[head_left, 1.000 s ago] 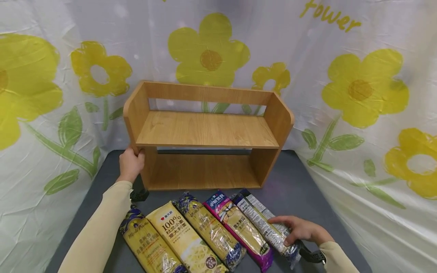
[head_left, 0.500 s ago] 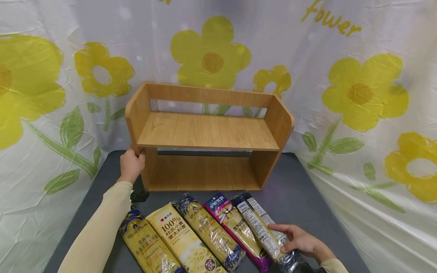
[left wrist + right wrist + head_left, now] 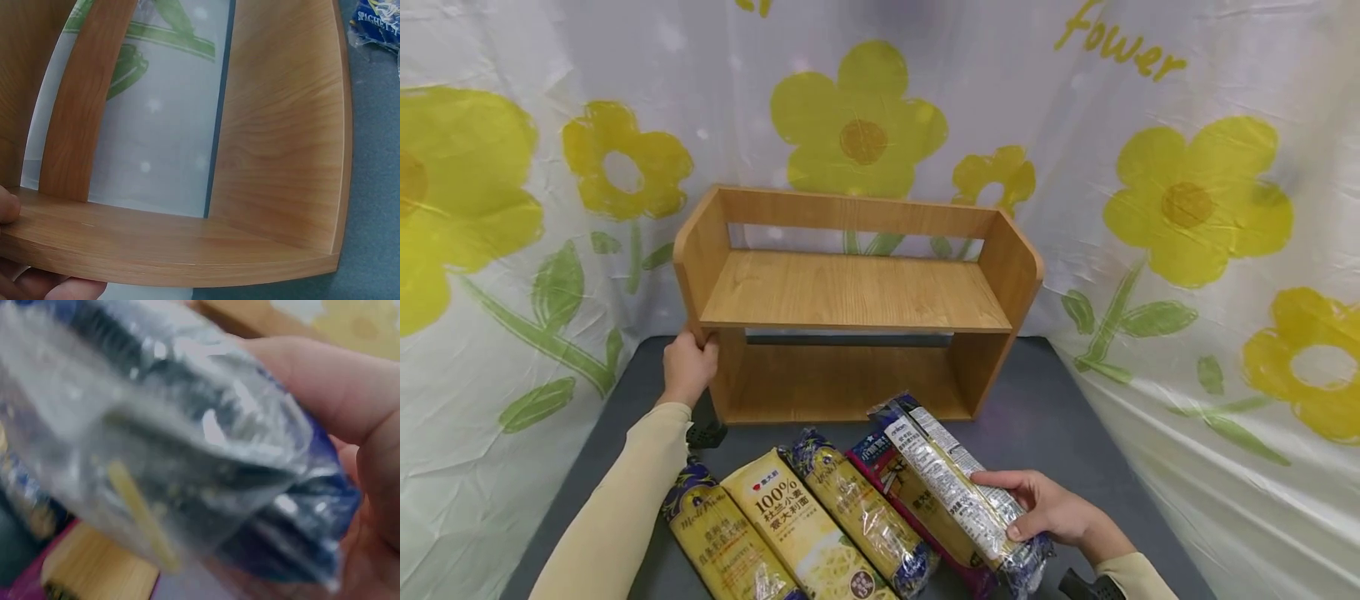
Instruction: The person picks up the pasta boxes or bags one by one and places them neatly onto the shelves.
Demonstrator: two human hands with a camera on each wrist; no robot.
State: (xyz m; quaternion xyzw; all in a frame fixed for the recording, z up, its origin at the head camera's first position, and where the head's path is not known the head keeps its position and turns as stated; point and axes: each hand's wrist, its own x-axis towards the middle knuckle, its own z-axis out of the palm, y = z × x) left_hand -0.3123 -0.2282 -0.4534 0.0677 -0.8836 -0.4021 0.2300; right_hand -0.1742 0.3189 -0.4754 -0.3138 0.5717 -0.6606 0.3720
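Note:
My left hand [image 3: 689, 368] grips the left side panel of a two-tier wooden shelf [image 3: 856, 287]; in the left wrist view, thumb and fingers lie on either side of the panel's edge [image 3: 156, 269]. At the front right my right hand [image 3: 1051, 510] holds a clear-and-blue pasta packet [image 3: 951, 487] with white text labels, thumb on one long side and fingers on the other. This packet slants over a pink-edged pasta packet [image 3: 917, 500] and partly covers it. Up close in the right wrist view, its crinkled end [image 3: 187, 456] is blurred, and a loose yellow strand shows inside.
Left of the pink-edged packet lie a gold-and-blue pasta packet [image 3: 861, 512], a cream packet [image 3: 808, 525] and another gold packet [image 3: 730, 533], side by side on the dark table [image 3: 1060, 433]. A flower-print curtain [image 3: 1180, 333] surrounds the table.
My right hand has lifted the pasta packet off the table and shifted it left, over the pink-edged one. The left hand stays on the shelf panel.

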